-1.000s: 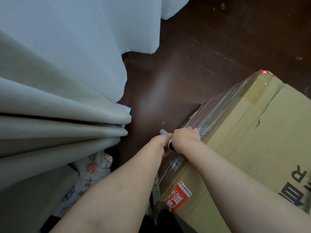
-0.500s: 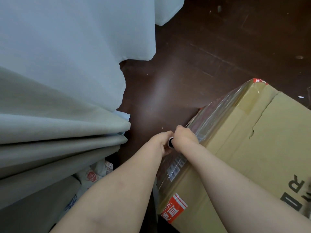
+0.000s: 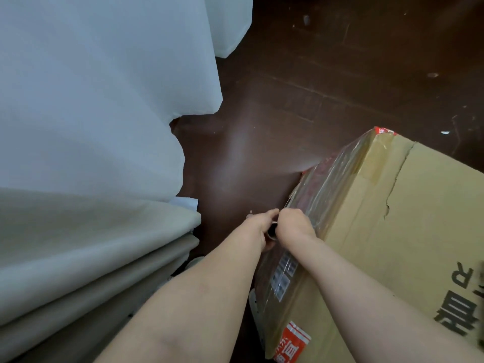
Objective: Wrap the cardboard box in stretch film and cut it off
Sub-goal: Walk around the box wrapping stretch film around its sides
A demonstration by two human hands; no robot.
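A large brown cardboard box (image 3: pixel 408 231) with black print and red labels stands on the floor at the right. Clear stretch film (image 3: pixel 327 184) covers its left side face, glossy and wrinkled. The film roll (image 3: pixel 272 231) is almost hidden between my two hands; only its dark tube end shows. My left hand (image 3: pixel 258 226) grips the roll from the left. My right hand (image 3: pixel 293 225) grips it from the right, pressed against the box's left side near the top edge.
Pale and beige curtains (image 3: pixel 91 179) hang in folds along the left, close to my left arm. Dark brown wooden floor (image 3: pixel 314 87) stretches beyond the box. A narrow strip of floor separates the curtains from the box.
Both hands with the roll have moved along the box's left side, away from me, laying more film on it. The view has shifted so the box sits lower right.
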